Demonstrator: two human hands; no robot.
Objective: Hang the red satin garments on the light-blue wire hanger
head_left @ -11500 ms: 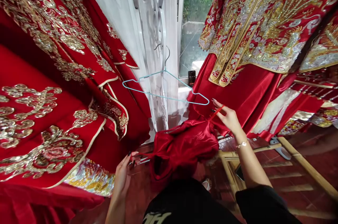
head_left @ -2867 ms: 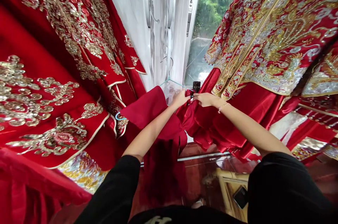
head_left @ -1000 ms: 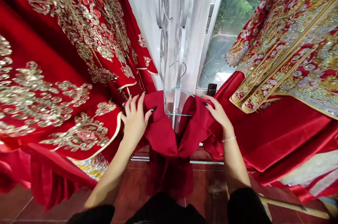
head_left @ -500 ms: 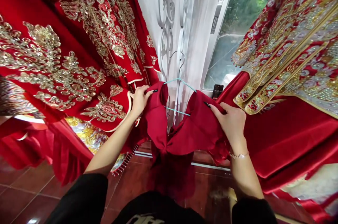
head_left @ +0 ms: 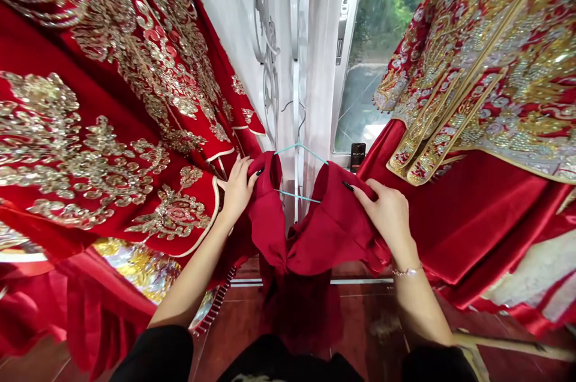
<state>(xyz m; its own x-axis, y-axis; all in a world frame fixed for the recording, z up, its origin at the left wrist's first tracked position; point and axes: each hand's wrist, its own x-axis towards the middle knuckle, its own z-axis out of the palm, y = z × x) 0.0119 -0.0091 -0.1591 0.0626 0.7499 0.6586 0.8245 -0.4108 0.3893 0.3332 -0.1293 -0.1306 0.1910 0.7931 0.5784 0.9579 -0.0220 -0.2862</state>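
Now: red garment being squared on its hanger

Head view. The red garment (head_left: 315,232) hangs on a pale blue wire hanger (head_left: 297,196), whose hook is caught on the white metal grille (head_left: 265,40) in front of the curtain (head_left: 225,22). The left hand (head_left: 236,187) is closed in a pinch on the garment's left shoulder edge, thumb over the cloth. The right hand (head_left: 389,214) is closed on the right shoulder, fingers curled over a fold. The neckline gapes between the hands, and the hanger's lower bar shows bare there.

Judgement: the step in hand is seating both shoulders on the wire arms. The right shoulder looks bunched and sits lower than the left. The next move calls for an even outward pull on both sides, gentle enough that the hook stays on the grille.

Edges and room. An embroidered robe on the left (head_left: 112,142) touches the left hand's knuckles, so sequins could snag there. The embroidered robe on the right (head_left: 472,70) lies just beside the right wrist and its bracelet (head_left: 405,271). A small black device (head_left: 358,154) stands on the window sill, near the right fingertips. There is open room only downward, toward the tiled floor (head_left: 360,310), and back toward the body.
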